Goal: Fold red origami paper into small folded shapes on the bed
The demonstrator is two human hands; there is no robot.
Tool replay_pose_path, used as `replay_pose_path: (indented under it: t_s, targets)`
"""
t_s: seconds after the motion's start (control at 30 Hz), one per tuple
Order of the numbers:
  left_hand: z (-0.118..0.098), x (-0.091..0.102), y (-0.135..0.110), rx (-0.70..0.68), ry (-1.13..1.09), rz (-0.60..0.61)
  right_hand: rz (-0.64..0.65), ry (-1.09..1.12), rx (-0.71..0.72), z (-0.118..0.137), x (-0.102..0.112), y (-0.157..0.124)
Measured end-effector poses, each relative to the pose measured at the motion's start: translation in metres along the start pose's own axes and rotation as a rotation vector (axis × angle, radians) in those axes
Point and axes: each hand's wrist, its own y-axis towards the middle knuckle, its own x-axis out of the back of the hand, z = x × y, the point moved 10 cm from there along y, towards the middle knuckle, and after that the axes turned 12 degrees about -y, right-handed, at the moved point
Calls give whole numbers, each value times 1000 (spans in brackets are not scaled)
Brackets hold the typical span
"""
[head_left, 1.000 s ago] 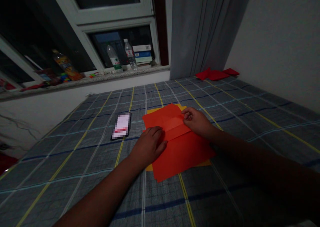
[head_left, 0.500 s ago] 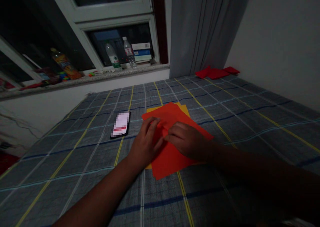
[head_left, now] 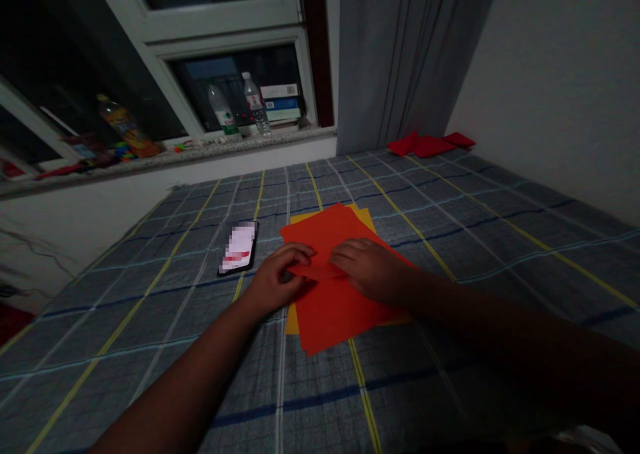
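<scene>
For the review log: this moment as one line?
left hand: on red paper | right hand: on red paper | yellow paper beneath

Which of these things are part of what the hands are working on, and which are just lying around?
Being worked on: left hand, right hand, red-orange paper, yellow paper beneath it.

Lying around: phone, red pieces by the wall, water bottles on the windowsill.

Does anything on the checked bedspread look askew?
Yes: the red paper sheet lies rotated on the yellow sheet, so yellow edges show unevenly around it. A flap of red paper is folded over between the left hand and right hand.
</scene>
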Motion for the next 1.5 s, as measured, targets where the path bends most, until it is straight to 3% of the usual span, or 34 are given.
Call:
replay_pose_path:
  t_s: [0.13, 0.2, 0.3, 0.4, 0.53, 0.7, 0.87, 1.07, 1.17, 1.37, 1.5]
  targets:
    - [2, -6, -2, 13, 66, 161, 118, -55, 22, -12, -14, 0]
    - [-7, -8, -3, -35, 172, 218, 172, -98, 16, -14, -19, 0]
    - [-28, -9, -5, -114, 296, 210, 213, -137, 6, -12, -20, -1]
    - [-33, -26, -7, -54, 336, 290, 215, -102, 8, -7, -21, -2]
    - [-16, -36, -8, 59, 371, 300, 175, 34, -27, -12, -20, -1]
    - [13, -21, -4, 162, 297, 187, 174, 186, -176, -43, -19, 0]
    - [23, -7, 0, 235, 250, 77, 178, 243, -362, -77, -26, -4]
    - [32, -7, 0, 286, 252, 58, 149, 196, -356, -83, -41, -1]
    - [24, -8, 0, 239, 310, 51, 158, 119, -312, -78, -43, 3]
    - [-15, -41, 1, 3, 710, 242, 187, 20, -275, -73, -48, 5]
    - [-10, -63, -4, 10, 701, 350, 202, 27, -294, -74, -52, 5]
